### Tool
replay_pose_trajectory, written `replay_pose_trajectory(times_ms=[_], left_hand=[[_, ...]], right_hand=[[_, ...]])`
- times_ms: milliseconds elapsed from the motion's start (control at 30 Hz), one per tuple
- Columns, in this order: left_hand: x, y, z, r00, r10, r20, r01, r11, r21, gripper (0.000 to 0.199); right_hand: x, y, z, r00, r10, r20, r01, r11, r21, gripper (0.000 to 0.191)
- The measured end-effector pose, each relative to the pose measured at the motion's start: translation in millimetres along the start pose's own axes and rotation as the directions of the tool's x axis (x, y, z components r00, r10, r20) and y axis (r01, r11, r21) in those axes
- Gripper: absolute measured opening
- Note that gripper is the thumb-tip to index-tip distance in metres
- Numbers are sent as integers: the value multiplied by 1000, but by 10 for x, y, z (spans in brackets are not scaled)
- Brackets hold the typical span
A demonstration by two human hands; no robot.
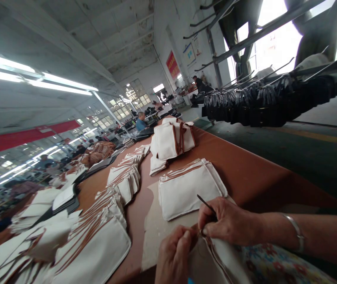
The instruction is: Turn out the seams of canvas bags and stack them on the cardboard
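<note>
The cream piece [230, 258], lower right, is pinched in my closed left hand [174, 252] and right hand [231, 221], which also grips a dark tool [205, 203]. Beyond lies a cream stack [188, 193], overlapping pieces [97, 248] lower left, black goods [251, 112] upper right.

Hands [174, 252] [231, 223] close together, both pinching, right forearm [324, 232] nearly level

Cream fabric piece [230, 258], thin dark tool [206, 203], slanted
</note>
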State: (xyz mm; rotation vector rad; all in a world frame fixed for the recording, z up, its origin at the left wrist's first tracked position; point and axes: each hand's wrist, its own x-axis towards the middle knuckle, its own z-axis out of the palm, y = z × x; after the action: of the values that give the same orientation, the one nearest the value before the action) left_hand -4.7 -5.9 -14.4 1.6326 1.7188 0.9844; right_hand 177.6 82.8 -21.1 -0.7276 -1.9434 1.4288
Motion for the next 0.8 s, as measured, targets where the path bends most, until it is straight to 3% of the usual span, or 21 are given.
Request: replay_pose_trajectory(times_ms=[133, 233, 300, 400, 500, 600, 633, 700, 733, 800], left_hand=[[90, 48, 14, 954, -203, 220, 272, 893, -358, 44], [100, 53, 60, 909, -230, 348, 391, 759, -521, 44], [85, 63, 80, 908, -207, 365, 392, 730, -561, 42], [68, 63, 94, 935, -144, 325, 314, 761, -567, 44], [72, 27, 105, 945, -128, 302, 283, 785, -551, 48], [64, 1, 112, 944, -143, 297, 287, 799, -528, 47], [54, 4, 110, 945, -142, 295, 284, 803, -523, 46], [27, 29, 99, 950, -126, 285, 262, 817, -514, 45], [12, 50, 90, 952, -117, 282, 250, 828, -501, 44], [-10, 101, 67, 955, -100, 280, 226, 856, -465, 43]], right_hand=[[-54, -1, 9, 993, -117, -8, 117, 992, 45, 17], [-87, 18, -10, 961, -276, 7, 276, 960, 55, 13], [-100, 43, -38, 902, -429, 41, 430, 902, -30, 9], [-97, 115, -92, 782, -604, 155, 623, 754, -208, 13], [-83, 213, -137, 699, -667, 258, 710, 606, -358, 16], [-109, 275, -159, 661, -658, 360, 738, 486, -468, 20], [-131, 280, -160, 655, -652, 381, 747, 484, -456, 21], [-184, 266, -155, 667, -657, 353, 745, 576, -337, 23], [-210, 247, -151, 702, -646, 299, 711, 660, -244, 23], [-240, 186, -154, 830, -528, 179, 543, 839, -45, 27]])
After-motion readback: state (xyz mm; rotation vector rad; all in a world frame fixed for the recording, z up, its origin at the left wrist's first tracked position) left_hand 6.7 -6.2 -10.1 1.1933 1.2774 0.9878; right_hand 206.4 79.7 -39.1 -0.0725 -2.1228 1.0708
